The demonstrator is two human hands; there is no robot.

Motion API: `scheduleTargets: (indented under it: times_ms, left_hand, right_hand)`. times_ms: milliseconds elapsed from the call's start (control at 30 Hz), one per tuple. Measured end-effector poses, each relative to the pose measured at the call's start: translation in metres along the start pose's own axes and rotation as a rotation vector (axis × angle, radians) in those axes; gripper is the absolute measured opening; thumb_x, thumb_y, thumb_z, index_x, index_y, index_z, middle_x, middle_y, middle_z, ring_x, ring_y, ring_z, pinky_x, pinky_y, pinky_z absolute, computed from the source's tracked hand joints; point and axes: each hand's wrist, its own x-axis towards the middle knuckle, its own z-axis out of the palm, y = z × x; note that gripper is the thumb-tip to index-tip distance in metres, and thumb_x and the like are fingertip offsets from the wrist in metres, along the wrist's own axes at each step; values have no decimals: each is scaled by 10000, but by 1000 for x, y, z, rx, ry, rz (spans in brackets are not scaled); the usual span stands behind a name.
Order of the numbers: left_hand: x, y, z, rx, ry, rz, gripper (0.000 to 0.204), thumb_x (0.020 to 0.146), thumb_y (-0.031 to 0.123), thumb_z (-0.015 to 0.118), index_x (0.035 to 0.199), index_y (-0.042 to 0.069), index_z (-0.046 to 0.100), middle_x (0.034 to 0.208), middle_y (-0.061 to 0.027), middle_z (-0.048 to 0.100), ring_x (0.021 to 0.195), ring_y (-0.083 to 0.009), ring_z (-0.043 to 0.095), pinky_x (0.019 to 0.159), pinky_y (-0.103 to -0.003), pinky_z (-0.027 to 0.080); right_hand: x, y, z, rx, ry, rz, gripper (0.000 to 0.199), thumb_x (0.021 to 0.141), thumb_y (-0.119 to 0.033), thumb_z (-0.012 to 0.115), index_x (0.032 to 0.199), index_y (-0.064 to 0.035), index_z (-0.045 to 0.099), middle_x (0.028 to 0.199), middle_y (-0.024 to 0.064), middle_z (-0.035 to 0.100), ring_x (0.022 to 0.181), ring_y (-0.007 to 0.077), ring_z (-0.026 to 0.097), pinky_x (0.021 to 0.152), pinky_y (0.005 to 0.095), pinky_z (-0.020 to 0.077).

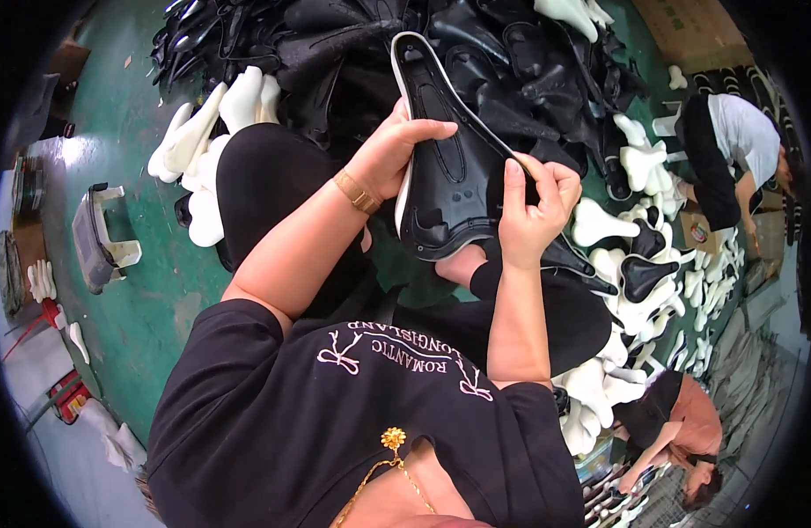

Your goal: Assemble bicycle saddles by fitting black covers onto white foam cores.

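Hands grasp black saddle shell (454,167) above lap: left hand (389,154) clamps its side edge, right hand (533,207) pinches the rear rim. Risk: pinch slips, shell drops onto green floor (141,290) among white saddle bases (207,132).

Head-worn fisheye view, looking steeply down, close over the lap
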Motion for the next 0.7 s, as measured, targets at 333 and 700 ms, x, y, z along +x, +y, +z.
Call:
scheduleTargets:
  times_ms: [333,700]
  left_hand:
    - [-1,-6,-7,17,63,-39,267,791,-55,581,1042,11,519,898,-106,626,761,-206,666,683,-343,590]
    - [1,-11,-5,72,80,51,311,791,-21,587,1096,10,533,973,-93,636,823,-212,659,741,-337,574]
  right_hand:
    - [-6,7,0,247,-51,198,250,765,-144,755,1007,-126,697,864,6,509,813,162,458,718,276,391]
    - [-36,24,-18,1341,-373,993,440,855,-65,615,1267,22,489,1151,98,610,1043,191,596,900,319,479]
